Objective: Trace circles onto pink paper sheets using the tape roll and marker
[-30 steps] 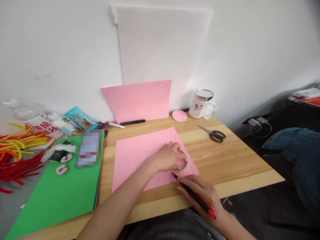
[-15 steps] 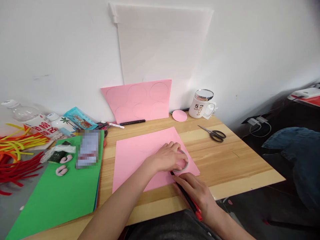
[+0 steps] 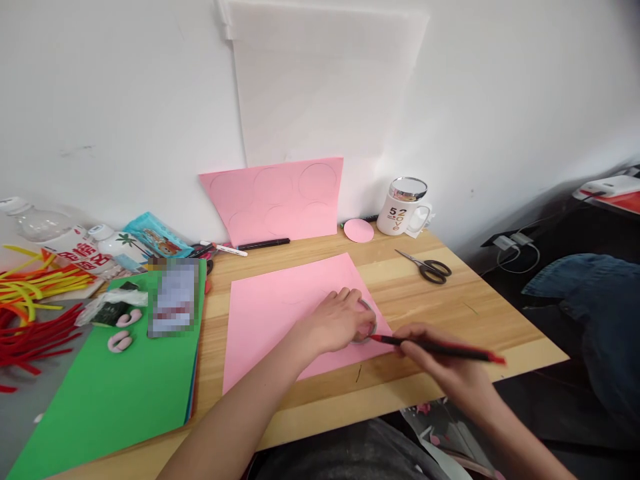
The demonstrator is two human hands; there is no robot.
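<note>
My left hand [image 3: 341,321] presses a round, grey-rimmed ring [image 3: 373,323] onto a sheet of pink paper [image 3: 265,327], fingers curled over it and hiding most of it. Pink paper shows through the ring's middle. A black pen with red ends [image 3: 445,349] is in the closed fingers of my right hand [image 3: 450,370]. Its tip points left, at the ring's near right edge. Faint curved lines are drawn on the sheet, left of my left hand. Another pink sheet [image 3: 280,190], marked with several circles, leans against the wall.
Scissors [image 3: 434,269], a white mug [image 3: 395,215] and a cut pink circle [image 3: 359,231] lie beyond the paper. At left, green paper [image 3: 130,387] bears a phone [image 3: 174,297] and pale pink clay pieces [image 3: 120,341]. Bottles and colourful strips [image 3: 35,333] are farther left.
My right hand has moved right along the ring, and the pen has swung from pointing away from me to lying nearly sideways. My left hand stays on the ring.
</note>
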